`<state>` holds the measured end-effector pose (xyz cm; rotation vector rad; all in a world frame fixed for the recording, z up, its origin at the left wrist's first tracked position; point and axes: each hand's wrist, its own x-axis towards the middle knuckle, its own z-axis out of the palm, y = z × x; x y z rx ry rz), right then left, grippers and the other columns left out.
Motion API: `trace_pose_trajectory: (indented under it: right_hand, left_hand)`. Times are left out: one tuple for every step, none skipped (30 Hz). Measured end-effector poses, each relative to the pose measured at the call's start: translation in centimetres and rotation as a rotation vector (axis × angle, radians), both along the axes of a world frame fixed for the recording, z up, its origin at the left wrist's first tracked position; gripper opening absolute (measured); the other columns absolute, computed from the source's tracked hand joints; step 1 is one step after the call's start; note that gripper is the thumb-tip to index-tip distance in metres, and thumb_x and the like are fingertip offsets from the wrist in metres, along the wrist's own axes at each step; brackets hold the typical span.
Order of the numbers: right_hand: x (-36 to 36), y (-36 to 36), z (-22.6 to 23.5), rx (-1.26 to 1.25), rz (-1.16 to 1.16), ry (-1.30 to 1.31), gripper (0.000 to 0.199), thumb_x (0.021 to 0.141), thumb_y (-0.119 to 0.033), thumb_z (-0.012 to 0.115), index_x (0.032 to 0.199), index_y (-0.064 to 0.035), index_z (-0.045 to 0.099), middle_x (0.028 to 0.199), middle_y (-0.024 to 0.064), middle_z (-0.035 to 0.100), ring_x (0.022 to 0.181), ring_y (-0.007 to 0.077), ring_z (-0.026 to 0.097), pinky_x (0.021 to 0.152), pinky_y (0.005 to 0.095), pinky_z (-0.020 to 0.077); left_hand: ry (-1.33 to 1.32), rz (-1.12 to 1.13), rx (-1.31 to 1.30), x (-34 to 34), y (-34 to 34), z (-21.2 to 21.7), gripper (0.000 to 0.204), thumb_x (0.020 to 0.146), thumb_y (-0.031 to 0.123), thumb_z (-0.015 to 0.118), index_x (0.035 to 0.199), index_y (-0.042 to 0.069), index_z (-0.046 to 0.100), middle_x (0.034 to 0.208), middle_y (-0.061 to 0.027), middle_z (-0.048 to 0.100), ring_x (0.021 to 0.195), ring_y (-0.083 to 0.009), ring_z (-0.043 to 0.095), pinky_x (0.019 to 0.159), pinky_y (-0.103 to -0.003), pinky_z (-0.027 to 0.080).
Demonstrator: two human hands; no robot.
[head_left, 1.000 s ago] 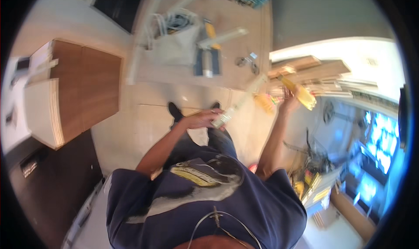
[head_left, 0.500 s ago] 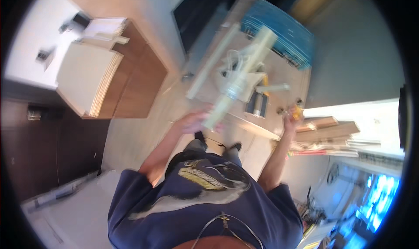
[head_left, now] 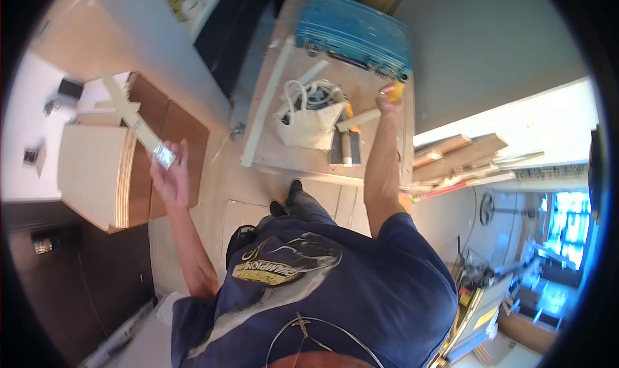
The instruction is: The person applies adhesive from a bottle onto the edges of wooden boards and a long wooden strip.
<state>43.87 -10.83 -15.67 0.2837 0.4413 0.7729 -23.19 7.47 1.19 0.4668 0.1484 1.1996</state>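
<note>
At the left, my left hand (head_left: 171, 182) is closed around the lower end of a pale wooden strip (head_left: 137, 124). A shiny silvery piece, its kind unclear, shows on the strip just above my fingers. My right hand (head_left: 388, 102) reaches over the worktable (head_left: 267, 150), closed on a small yellow object (head_left: 396, 90) whose kind I cannot make out. That hand is close to the front of a blue case (head_left: 354, 36). Below and left of it lie a cream cloth bag (head_left: 306, 124), a short wooden piece (head_left: 361, 119) and a brownish cylindrical thing (head_left: 346, 149).
A long pale strip (head_left: 269, 103) lies along the table's left edge. At the left stands a brown cabinet (head_left: 184, 129) with light boards (head_left: 97, 168) against it. Stacked planks (head_left: 464, 155) are right of the table. Tools and a yellow-edged board stand lower right.
My left hand has swung the wooden strip from in front of the table to the left, near the cabinet. My right hand, still with the yellow object, has reached farther forward over the table.
</note>
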Motion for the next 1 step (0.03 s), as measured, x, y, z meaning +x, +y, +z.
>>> trace_pose_trajectory:
  right_hand:
    - [-0.08,1.97,-0.98,0.139,0.124,0.053,0.051,0.1,-0.053,0.055,0.126,-0.0097,0.064,0.119,0.0166,0.068,0.107,0.0318,0.065,0.075,0.0383,0.0635]
  left_hand:
    - [0.02,0.072,0.016,-2.14,-0.28,0.67,0.04,0.1,0.018,0.063,0.139,0.014,0.054,0.122,-0.0166,0.065,0.112,-0.0296,0.064,0.12,-0.059,0.035]
